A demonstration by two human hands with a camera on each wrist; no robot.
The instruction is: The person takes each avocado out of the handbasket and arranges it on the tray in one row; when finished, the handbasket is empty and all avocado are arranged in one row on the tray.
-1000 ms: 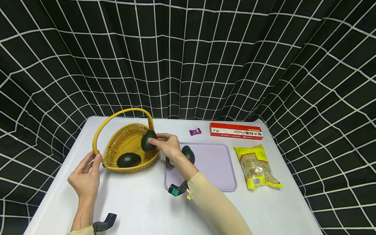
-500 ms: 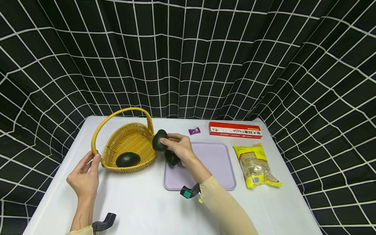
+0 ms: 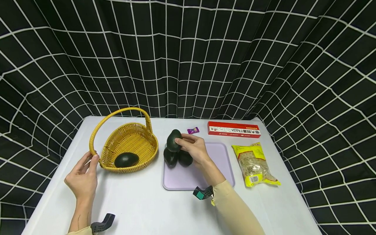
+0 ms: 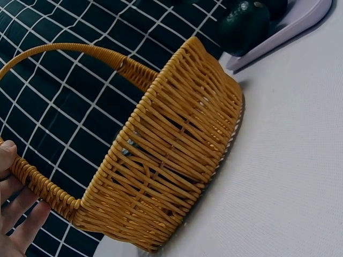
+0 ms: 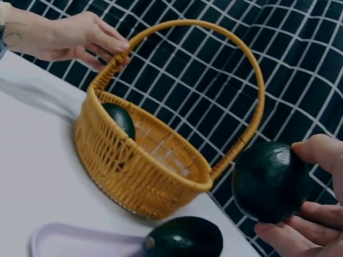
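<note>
A yellow wicker basket [image 3: 132, 133] with a tall arched handle stands at the left of the table, one dark green avocado [image 3: 126, 160] lying in it. My left hand [image 3: 83, 178] pinches the near end of the handle between thumb and fingers, as the left wrist view also shows. In my right hand [image 3: 195, 148] another avocado [image 5: 270, 182] is held between thumb and fingertips, above the back left part of a lilac tray [image 3: 199, 182]. Beneath it, two more avocados [image 3: 171, 158] lie side by side at the tray's left.
Behind the tray lies a small purple wrapped candy [image 3: 193, 130]. A red pasta box [image 3: 234, 129] is at the back right, with a yellow plastic bag [image 3: 255, 164] in front of it. A black curtain with a white grid [image 3: 182, 65] rises beyond the white table [image 3: 141, 202].
My right hand has carried the avocado rightward, out from over the basket to above the tray. My left hand keeps its hold on the basket handle.
</note>
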